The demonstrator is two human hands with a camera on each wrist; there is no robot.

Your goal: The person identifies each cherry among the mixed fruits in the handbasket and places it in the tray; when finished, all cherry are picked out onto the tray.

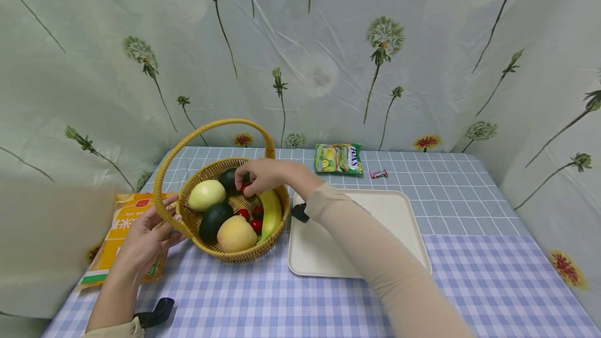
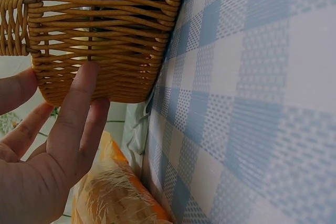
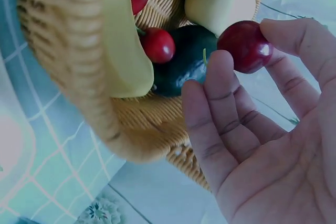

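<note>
A woven basket [image 1: 235,257] with a tall arched handle stands at the left of the table. My right hand [image 1: 265,173] is over its far side, pinching a dark red cherry [image 3: 245,46] between thumb and fingers. Inside lie more cherries [image 1: 255,225], a banana [image 1: 271,213], a peach [image 1: 237,234], a pale yellow-green fruit [image 1: 206,195] and two dark green fruits, the nearer a smooth oval one [image 1: 216,220]. My left hand [image 1: 145,239] touches the basket's left outer wall by the handle's foot, its fingers fairly straight against the weave in the left wrist view.
Right of the basket lies a white tray [image 1: 300,266], partly under my right sleeve [image 1: 371,244]. Behind it are a green FOX'S candy bag [image 1: 338,158] and a small wrapped candy [image 1: 378,173]. An orange-yellow food bag [image 1: 127,218] lies by my left hand. A floral curtain [image 1: 319,40] backs the table.
</note>
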